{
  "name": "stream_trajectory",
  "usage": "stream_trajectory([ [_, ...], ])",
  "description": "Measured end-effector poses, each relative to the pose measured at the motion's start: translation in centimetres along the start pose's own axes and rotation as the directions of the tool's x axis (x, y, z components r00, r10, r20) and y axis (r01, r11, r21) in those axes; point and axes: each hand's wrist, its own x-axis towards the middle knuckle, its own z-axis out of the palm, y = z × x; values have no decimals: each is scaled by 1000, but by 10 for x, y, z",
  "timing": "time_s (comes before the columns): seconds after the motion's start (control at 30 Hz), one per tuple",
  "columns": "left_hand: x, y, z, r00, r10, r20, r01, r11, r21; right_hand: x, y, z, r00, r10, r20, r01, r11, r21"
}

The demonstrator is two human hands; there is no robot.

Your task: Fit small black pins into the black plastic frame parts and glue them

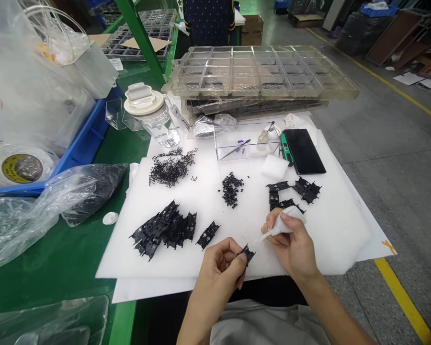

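1. Clear plastic bag of fine black contents (93,195), left of frame, on a green tabletop (96,244).
2. Clear cylindrical jar with cream lid (161,128), upper left of centre.
3. Overlapping heap of black slotted plates (161,230), lower left of centre, on white foam sheeting (204,203).
4. Tangled heap of thin, bent black pieces (170,170), directly above the plates in frame.
5. Single black slotted plate (208,235), just right of its heap.
6. Left hand (218,270), lower centre; thumb and fingers pinched together on a small black slotted part (250,254).
7. Scattered heap of tiny black pieces (231,190), centre.
8. Stacked clear compartment trays (262,72), upper centre.
9. Right hand (299,249), lower right of centre; fingers clamped around a white squeeze bottle with narrow nozzle (290,219). Nozzle tip at the left hand's part; contact cannot be told.
10. Loose black slotted plates (307,190), right of centre, beyond the bottle.
11. Flat, glossy black rectangular slab (304,151), upper right of centre.
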Motion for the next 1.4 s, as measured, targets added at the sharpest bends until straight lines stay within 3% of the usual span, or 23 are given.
stream_trajectory([
  [1.4, 1, -1, -4, 999, -12, 51, 9, 998, 65, -2, 2, -1, 1000, -23, 4, 22, 1000, 15],
])
